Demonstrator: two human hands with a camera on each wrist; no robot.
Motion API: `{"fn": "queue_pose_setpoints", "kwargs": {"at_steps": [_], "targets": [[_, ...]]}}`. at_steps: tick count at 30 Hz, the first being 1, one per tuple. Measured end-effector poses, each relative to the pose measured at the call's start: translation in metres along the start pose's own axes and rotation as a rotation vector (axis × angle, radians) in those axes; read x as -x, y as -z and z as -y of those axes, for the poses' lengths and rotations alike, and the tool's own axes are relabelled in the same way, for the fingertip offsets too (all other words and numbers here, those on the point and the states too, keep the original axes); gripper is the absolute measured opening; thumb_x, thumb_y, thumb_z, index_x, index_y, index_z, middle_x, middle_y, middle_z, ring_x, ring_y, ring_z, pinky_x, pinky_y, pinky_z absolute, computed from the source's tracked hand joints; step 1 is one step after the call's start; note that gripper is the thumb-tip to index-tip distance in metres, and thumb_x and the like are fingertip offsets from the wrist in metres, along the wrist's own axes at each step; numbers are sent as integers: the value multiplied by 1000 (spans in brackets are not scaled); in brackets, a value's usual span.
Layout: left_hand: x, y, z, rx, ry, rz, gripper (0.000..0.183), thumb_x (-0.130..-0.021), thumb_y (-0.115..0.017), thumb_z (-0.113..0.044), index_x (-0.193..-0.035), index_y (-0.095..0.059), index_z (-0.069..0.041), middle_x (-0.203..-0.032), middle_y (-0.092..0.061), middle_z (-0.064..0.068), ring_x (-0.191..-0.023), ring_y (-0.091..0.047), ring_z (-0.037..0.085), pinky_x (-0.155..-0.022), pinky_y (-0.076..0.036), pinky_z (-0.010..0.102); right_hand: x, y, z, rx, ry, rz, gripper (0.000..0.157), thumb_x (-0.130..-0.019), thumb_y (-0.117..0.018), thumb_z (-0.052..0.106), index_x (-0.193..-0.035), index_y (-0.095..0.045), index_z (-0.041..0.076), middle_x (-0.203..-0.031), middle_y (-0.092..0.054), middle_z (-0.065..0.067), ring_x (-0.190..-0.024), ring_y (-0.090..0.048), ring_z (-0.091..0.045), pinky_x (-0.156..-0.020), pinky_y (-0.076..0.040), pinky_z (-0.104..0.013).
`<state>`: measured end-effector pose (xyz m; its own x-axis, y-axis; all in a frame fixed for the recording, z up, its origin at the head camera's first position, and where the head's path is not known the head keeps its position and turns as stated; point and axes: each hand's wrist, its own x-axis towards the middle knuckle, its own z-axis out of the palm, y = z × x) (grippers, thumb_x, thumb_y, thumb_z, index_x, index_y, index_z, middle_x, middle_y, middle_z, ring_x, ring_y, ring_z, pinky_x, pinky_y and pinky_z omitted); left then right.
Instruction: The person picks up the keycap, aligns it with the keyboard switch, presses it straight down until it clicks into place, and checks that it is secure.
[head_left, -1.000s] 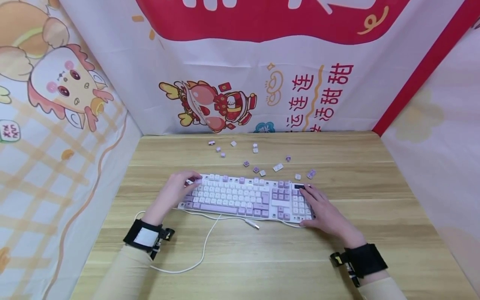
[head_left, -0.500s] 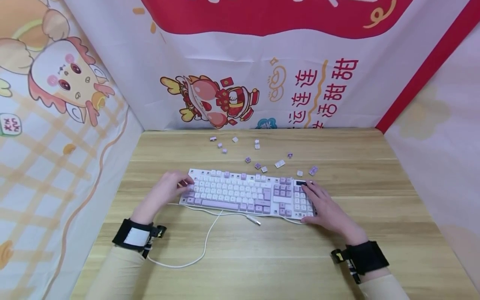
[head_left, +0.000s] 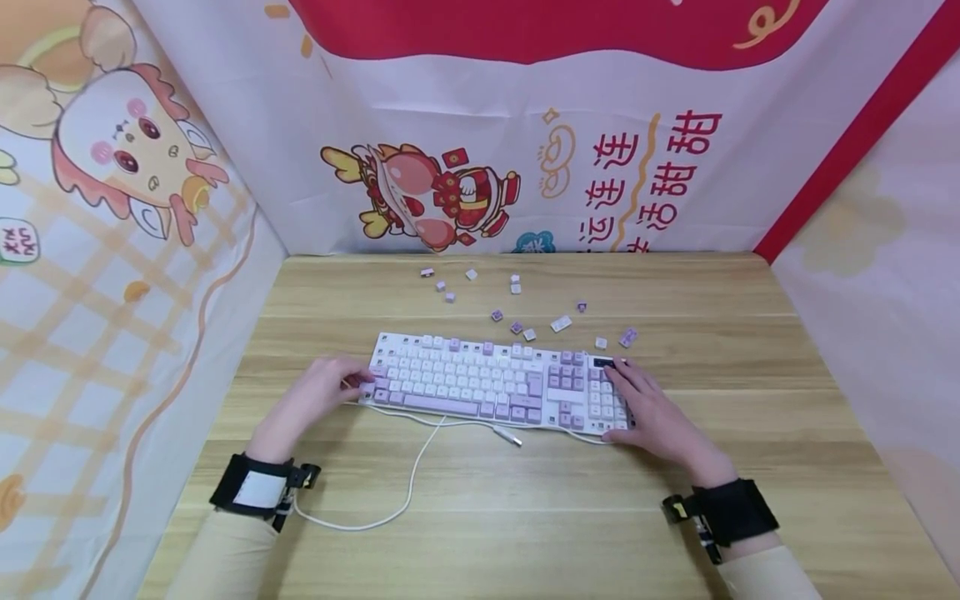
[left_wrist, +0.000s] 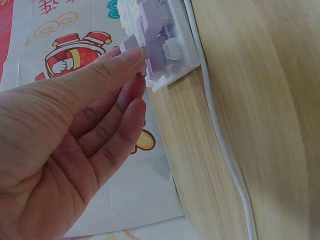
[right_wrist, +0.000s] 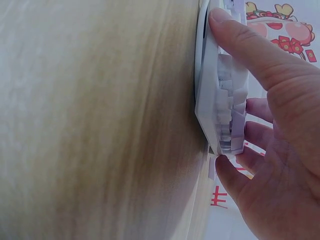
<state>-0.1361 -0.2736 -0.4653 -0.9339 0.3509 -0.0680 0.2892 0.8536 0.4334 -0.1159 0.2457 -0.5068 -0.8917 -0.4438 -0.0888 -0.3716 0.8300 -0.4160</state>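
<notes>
A white keyboard (head_left: 457,377) with white and lilac keycaps lies on the wooden table, bare switches showing in several spots. At its left end, my left hand (head_left: 324,390) pinches a lilac keycap (left_wrist: 129,44) between thumb and fingers, close beside the lilac keys of the lower left corner. My right hand (head_left: 660,417) grips the keyboard's right end, thumb on the front edge and fingers over the number pad and far side; the right wrist view shows the thumb (right_wrist: 245,37) against the white case (right_wrist: 212,100).
Several loose keycaps are scattered behind the keyboard, among them a long white one (head_left: 561,323) and a long lilac one (head_left: 627,337). A white cable (head_left: 411,492) loops in front, its USB plug (head_left: 507,435) near the keyboard's front edge. Printed cloth walls (head_left: 450,92) enclose the table.
My left hand has moved from the keyboard's upper left corner down its left edge toward the lower corner. The right hand keeps its hold. The head view has shifted slightly.
</notes>
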Motion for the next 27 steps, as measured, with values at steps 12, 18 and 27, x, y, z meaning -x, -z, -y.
{"fn": "queue_pose_setpoints", "kwargs": {"at_steps": [12, 18, 27], "targets": [[3, -6, 2, 30, 42, 23, 17, -80, -78, 0, -96, -75, -6, -94, -76, 11, -85, -71, 23, -81, -60, 41, -2, -1, -2, 0, 15, -11, 106, -76, -85, 39, -156, -26, 2, -164, -20, -24, -152, -16, -46, -120, -24, -62], [4, -8, 5, 19, 12, -4, 18, -80, -79, -1, -97, -76, -6, -95, -77, 11, -86, -72, 24, -82, -60, 42, -1, -1, -3, 1, 14, -20, 106, -75, -85, 41, -156, -28, 3, -164, -21, -24, -151, -17, -47, -119, -25, -63], [1, -8, 0, -9, 29, 7, 15, -80, -80, -5, -94, -79, -10, -99, -77, 12, -94, -72, 27, -84, -60, 44, -2, -2, -3, 7, 6, -12, 107, -76, -85, 42, -157, -27, 4, -164, -21, -23, -151, -17, -46, -119, -26, -63]]}}
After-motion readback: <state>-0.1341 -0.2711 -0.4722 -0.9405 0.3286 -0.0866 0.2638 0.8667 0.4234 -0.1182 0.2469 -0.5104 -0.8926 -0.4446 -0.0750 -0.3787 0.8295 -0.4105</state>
